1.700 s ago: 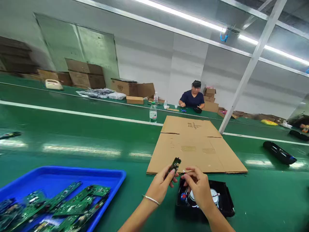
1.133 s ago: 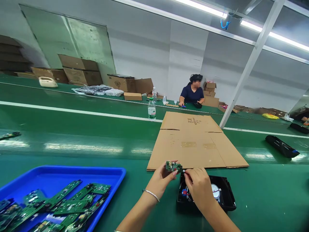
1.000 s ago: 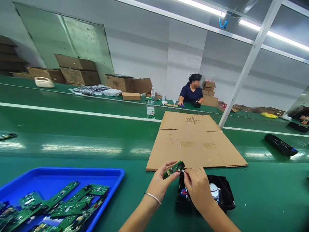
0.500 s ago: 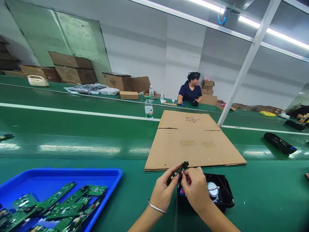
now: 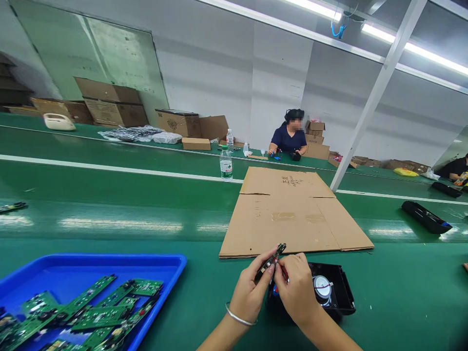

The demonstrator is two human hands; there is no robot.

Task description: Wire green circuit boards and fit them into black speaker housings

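Observation:
A narrow green circuit board (image 5: 266, 267) is pinched in my left hand (image 5: 249, 291), tilted with its far end up. My right hand (image 5: 298, 285) is closed at the board's near edge, its fingertips on a red and black wire lead (image 5: 284, 274); the plug end is hidden by the fingers. Below both hands lies an open black speaker housing (image 5: 342, 287), with a round silver speaker (image 5: 322, 287) showing inside. My right hand covers part of the housing.
On the left a blue tray (image 5: 153, 257) holds several circuit boards (image 5: 98, 317). A flattened cardboard sheet (image 5: 292, 234) lies ahead, a water bottle (image 5: 225, 165) beyond its left corner. A black speaker case (image 5: 426, 217) rests on the right. A co-worker (image 5: 288, 136) sits opposite.
The board has turned in my left hand, so its face shows less and its edge more. My right fingers stay at the lead. The speaker housing has hardly moved.

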